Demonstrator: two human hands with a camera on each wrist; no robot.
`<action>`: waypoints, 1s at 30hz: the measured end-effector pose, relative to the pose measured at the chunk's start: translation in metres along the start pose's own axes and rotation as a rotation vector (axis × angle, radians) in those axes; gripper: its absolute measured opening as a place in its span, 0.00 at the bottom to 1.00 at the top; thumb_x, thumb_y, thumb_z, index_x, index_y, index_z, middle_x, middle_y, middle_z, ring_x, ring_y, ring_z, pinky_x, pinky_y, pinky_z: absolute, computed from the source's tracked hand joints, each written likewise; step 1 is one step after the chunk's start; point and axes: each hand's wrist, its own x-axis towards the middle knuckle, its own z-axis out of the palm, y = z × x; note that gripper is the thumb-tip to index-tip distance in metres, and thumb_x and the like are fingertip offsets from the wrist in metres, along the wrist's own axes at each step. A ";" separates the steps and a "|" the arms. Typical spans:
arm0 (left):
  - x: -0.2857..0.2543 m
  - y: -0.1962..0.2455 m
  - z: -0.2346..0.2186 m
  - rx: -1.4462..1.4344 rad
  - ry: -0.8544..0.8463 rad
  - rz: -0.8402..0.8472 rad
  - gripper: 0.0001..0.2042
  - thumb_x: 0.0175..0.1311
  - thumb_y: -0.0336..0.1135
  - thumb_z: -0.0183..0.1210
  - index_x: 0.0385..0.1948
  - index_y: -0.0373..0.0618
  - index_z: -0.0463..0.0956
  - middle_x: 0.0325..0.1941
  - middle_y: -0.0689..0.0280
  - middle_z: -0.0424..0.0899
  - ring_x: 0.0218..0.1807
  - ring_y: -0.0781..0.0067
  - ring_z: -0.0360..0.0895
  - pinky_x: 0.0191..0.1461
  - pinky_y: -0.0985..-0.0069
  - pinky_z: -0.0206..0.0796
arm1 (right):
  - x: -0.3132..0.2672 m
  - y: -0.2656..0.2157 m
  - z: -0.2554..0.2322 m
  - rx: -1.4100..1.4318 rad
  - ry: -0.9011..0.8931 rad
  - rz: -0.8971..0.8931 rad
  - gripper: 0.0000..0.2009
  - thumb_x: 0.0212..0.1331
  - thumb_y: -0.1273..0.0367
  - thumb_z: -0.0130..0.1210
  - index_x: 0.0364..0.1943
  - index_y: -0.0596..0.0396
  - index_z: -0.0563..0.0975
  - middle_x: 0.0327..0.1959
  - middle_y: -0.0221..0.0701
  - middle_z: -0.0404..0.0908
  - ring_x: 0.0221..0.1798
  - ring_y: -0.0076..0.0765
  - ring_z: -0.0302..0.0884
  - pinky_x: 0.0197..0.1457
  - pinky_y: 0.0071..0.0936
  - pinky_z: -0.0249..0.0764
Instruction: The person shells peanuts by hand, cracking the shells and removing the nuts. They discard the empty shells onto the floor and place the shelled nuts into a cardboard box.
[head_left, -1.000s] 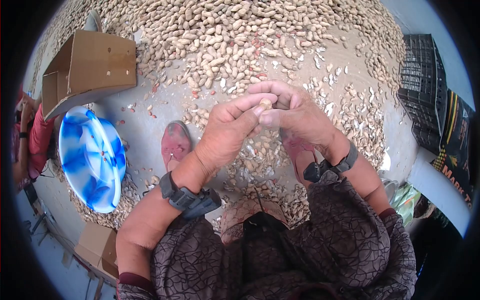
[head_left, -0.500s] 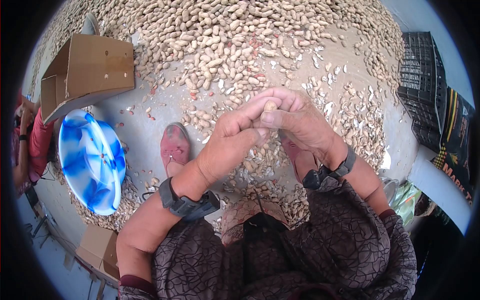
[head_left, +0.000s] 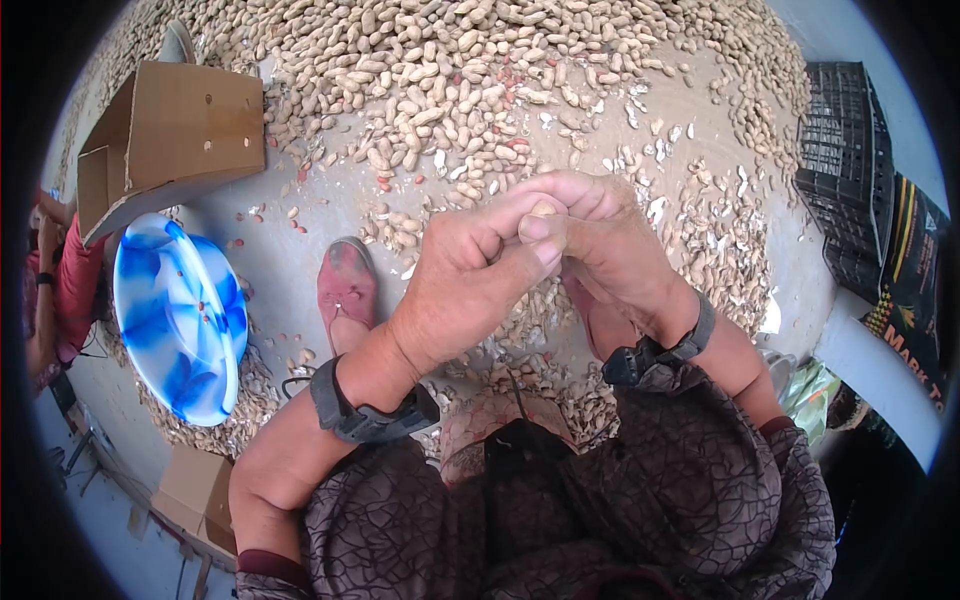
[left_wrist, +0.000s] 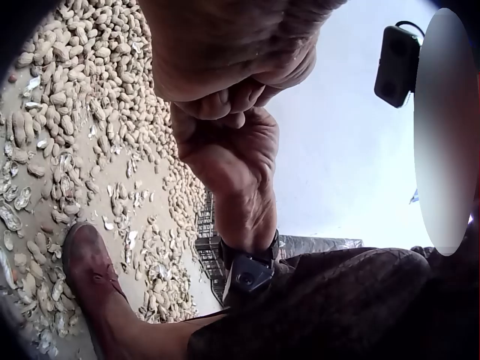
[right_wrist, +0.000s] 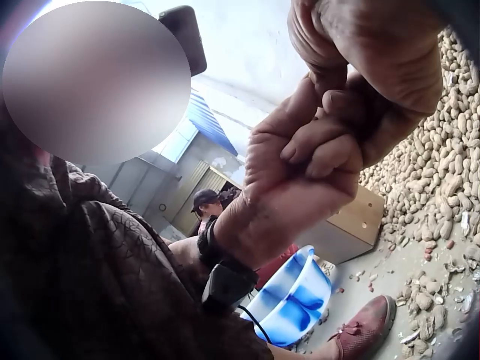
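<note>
Both hands meet in front of the body, over the floor between the feet. A small tan peanut [head_left: 544, 209] peeks out at the fingertips, mostly covered by fingers. My right hand [head_left: 612, 232] pinches it with the thumb on top. From the other side my left hand [head_left: 462, 268] grips it too, its thumb tip close to the right thumb. In the right wrist view the left hand [right_wrist: 307, 161] shows curled fingers tucked against the palm. The left wrist view has the right hand [left_wrist: 232, 157] below the left, and the peanut is hidden there.
A large heap of unshelled peanuts [head_left: 420, 60] spreads across the floor ahead, with broken shells [head_left: 715, 215] at the right. On the left stand a cardboard box [head_left: 195, 125] and a blue-and-white basin [head_left: 170, 370] holding a few red kernels. A black crate [head_left: 845, 160] is at far right.
The left thumb drew back from the peanut half a second ago and has now come up against the right thumb. The peanut shows less between the fingers.
</note>
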 end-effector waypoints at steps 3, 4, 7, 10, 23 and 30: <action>0.003 0.005 0.001 0.016 0.037 -0.057 0.14 0.60 0.36 0.51 0.46 0.40 0.70 0.24 0.72 0.74 0.19 0.92 0.59 0.22 0.91 0.52 | 0.002 -0.008 0.001 -0.021 -0.012 -0.012 0.11 0.52 0.65 0.55 0.34 0.60 0.76 0.24 0.23 0.74 0.26 0.14 0.66 0.27 0.12 0.63; 0.004 0.003 0.001 0.015 0.037 -0.057 0.14 0.60 0.36 0.51 0.46 0.40 0.70 0.24 0.72 0.74 0.19 0.92 0.59 0.22 0.91 0.52 | 0.003 -0.008 0.002 -0.015 -0.021 -0.017 0.12 0.52 0.65 0.55 0.35 0.60 0.76 0.24 0.23 0.74 0.25 0.14 0.65 0.26 0.12 0.63; 0.005 -0.012 -0.006 0.029 0.057 -0.004 0.15 0.61 0.39 0.48 0.43 0.38 0.71 0.20 0.72 0.72 0.16 0.90 0.57 0.21 0.90 0.51 | 0.007 -0.005 -0.006 -0.006 -0.059 0.010 0.12 0.52 0.66 0.55 0.35 0.60 0.75 0.24 0.22 0.73 0.23 0.13 0.64 0.25 0.11 0.61; 0.006 -0.025 -0.020 -0.237 -0.075 -0.151 0.13 0.62 0.37 0.45 0.36 0.35 0.73 0.24 0.70 0.73 0.19 0.87 0.62 0.23 0.88 0.55 | 0.004 0.000 -0.009 -0.043 -0.058 0.080 0.12 0.50 0.67 0.56 0.36 0.60 0.75 0.23 0.21 0.72 0.22 0.13 0.63 0.25 0.11 0.60; 0.005 -0.024 -0.014 -0.183 -0.011 -0.216 0.16 0.63 0.39 0.45 0.42 0.34 0.70 0.18 0.74 0.69 0.13 0.88 0.58 0.17 0.91 0.48 | 0.002 0.000 -0.006 -0.156 -0.073 -0.055 0.14 0.48 0.72 0.56 0.42 0.58 0.74 0.24 0.17 0.72 0.26 0.09 0.64 0.27 0.10 0.61; -0.004 -0.002 -0.008 -0.066 -0.095 -0.125 0.19 0.65 0.42 0.41 0.50 0.38 0.66 0.21 0.69 0.75 0.14 0.88 0.62 0.17 0.89 0.51 | -0.005 -0.016 -0.003 -0.321 -0.094 -0.007 0.12 0.50 0.69 0.56 0.40 0.56 0.76 0.19 0.19 0.71 0.21 0.10 0.64 0.21 0.10 0.60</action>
